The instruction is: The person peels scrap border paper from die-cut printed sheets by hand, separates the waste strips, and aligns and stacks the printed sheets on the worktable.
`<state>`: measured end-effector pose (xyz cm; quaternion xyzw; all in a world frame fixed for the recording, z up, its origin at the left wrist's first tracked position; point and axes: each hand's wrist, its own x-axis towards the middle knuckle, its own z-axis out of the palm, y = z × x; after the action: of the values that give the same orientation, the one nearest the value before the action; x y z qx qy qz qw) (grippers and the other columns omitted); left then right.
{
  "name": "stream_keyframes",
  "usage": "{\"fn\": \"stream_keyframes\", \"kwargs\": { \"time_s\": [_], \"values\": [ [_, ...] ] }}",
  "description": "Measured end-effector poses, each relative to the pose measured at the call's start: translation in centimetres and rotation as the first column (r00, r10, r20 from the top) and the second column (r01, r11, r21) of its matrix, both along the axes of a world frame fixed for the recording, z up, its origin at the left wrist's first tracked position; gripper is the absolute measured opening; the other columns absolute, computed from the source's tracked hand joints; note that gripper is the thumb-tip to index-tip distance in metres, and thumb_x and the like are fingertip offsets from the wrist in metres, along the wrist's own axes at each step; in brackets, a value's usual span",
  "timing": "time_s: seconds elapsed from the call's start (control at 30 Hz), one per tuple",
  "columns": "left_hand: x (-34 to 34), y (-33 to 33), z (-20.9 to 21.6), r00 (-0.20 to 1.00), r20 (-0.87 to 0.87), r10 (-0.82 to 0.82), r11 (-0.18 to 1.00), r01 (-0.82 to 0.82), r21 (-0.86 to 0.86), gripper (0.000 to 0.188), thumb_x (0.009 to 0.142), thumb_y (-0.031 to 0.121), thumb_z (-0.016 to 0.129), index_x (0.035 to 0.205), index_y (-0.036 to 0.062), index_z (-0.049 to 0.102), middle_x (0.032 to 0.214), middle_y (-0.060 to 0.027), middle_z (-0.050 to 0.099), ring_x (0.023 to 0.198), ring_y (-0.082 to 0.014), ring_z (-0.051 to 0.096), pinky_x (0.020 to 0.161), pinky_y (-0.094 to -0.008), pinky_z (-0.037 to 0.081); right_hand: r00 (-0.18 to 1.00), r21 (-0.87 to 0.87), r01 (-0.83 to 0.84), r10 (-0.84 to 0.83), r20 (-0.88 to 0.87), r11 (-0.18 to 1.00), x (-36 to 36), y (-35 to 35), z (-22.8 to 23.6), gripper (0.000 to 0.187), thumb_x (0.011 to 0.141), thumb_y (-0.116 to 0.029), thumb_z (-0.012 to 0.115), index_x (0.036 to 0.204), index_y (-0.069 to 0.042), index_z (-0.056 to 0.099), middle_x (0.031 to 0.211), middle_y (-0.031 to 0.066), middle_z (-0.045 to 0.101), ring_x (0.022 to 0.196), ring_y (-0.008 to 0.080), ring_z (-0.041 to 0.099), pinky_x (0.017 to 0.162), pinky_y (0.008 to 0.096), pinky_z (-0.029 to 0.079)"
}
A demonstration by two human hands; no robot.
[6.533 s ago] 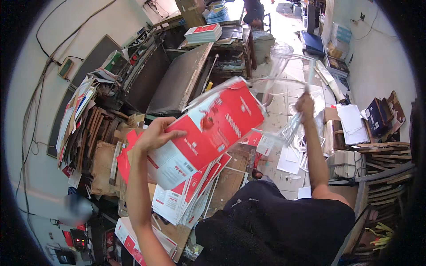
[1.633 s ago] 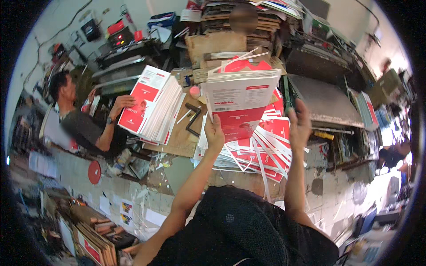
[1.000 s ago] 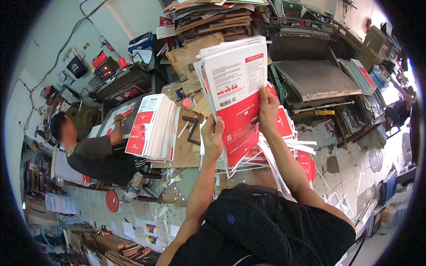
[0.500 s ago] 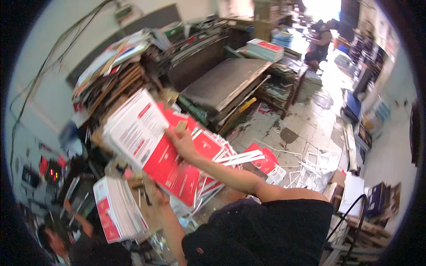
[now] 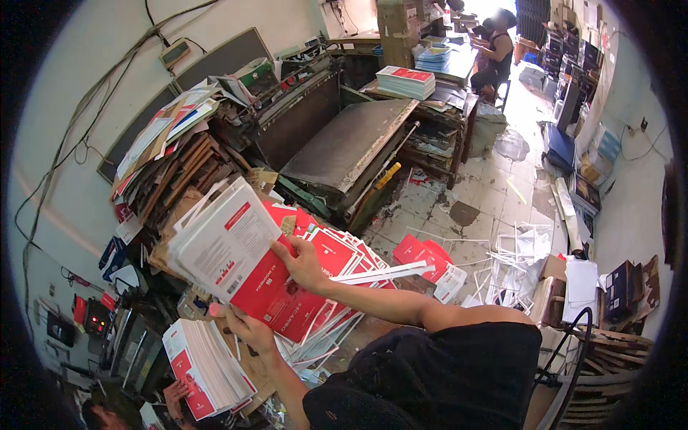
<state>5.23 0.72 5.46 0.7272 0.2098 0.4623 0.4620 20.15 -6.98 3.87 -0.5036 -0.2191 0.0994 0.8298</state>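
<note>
A bundle of red and white printed sheets is tilted up in front of me over the worktable. My right hand is closed on its right edge, fingers over the red part. At the lower edge of the bundle my left hand grips the near corner; some of its fingers are hidden. Beneath and to the right lie more red printed sheets, loosely fanned, with white paper strips across them. Left of my left hand stands a thick stack of matching sheets, touched by a co-worker's hand.
Behind the bundle rises a pile of boards and papers. A dark flat-bedded machine stands beyond it. Paper offcuts litter the tiled floor at right. Another person sits at the far table.
My left hand has shifted slightly down along the bundle's lower edge. The bundle's left edges have spread a little. A co-worker's hand has come onto the lower-left stack.
</note>
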Motion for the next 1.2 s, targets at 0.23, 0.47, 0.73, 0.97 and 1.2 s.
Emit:
{"fn": "stream_keyframes", "kwargs": {
  "time_s": [0.23,0.47,0.73,0.97,1.2],
  "values": [
    [-0.6,0.9,-7.3,0.972,0.209,0.108,0.982,-0.072,-0.173,0.048,0.099,0.033,0.043,0.127,-0.0064,0.044,0.124,-0.0178,0.050,0.112,-0.0232,0.050,0.097,-0.0344,0.039,0.940,-0.106,-0.300,0.313,0.135,0.948,1.8,-1.2,-1.9,0.046,0.089,-0.033,0.063,0.119,0.000,0.051,0.082,0.0081,0.064,0.054,0.0144,0.061,0.044,0.0272,0.052],
    [-1.0,3.3,-10.1,0.907,0.308,0.286,0.957,-0.252,-0.144,0.044,0.081,0.017,0.066,0.117,-0.0037,0.051,0.115,-0.0108,0.054,0.103,-0.0207,0.051,0.094,-0.0347,0.040,0.897,-0.238,-0.337,0.388,0.212,0.911,0.8,0.1,-2.1,0.058,0.085,-0.032,0.067,0.130,-0.003,0.044,0.103,0.0129,0.063,0.082,0.0189,0.061,0.069,0.0318,0.051],
    [-0.6,1.6,-5.9,0.913,0.408,-0.007,0.982,0.084,-0.171,0.016,0.092,0.016,0.060,0.092,0.0002,0.062,0.084,-0.0023,0.064,0.076,-0.0090,0.055,0.071,-0.0243,0.043,0.956,-0.035,-0.144,0.148,0.254,0.989,2.1,1.0,-5.0,0.036,0.095,-0.033,0.055,0.097,0.002,0.062,0.079,-0.0002,0.061,0.072,0.0074,0.054,0.063,0.0228,0.043],
    [-2.3,2.9,-5.2,0.882,0.441,-0.168,0.851,0.356,-0.386,0.020,0.095,0.021,0.055,0.094,0.0016,0.060,0.082,-0.0023,0.063,0.072,-0.0105,0.057,0.069,-0.0256,0.046,0.971,0.032,-0.041,0.032,0.238,0.999,0.7,2.3,-4.4,0.049,0.096,-0.039,0.051,0.071,0.003,0.055,0.061,-0.0042,0.047,0.059,0.0057,0.036,0.051,0.0264,0.028],
    [-3.8,7.5,-2.4,0.920,0.339,0.197,0.932,-0.069,-0.356,0.023,0.090,0.028,0.062,0.091,0.0059,0.058,0.076,0.0007,0.054,0.056,-0.0048,0.049,0.045,-0.0192,0.037,0.971,-0.108,-0.014,0.039,0.236,0.994,3.9,2.1,-4.8,0.056,0.096,-0.045,0.049,0.071,0.003,0.061,0.061,-0.0024,0.054,0.055,0.0043,0.040,0.049,0.0231,0.033]
  ]
}}
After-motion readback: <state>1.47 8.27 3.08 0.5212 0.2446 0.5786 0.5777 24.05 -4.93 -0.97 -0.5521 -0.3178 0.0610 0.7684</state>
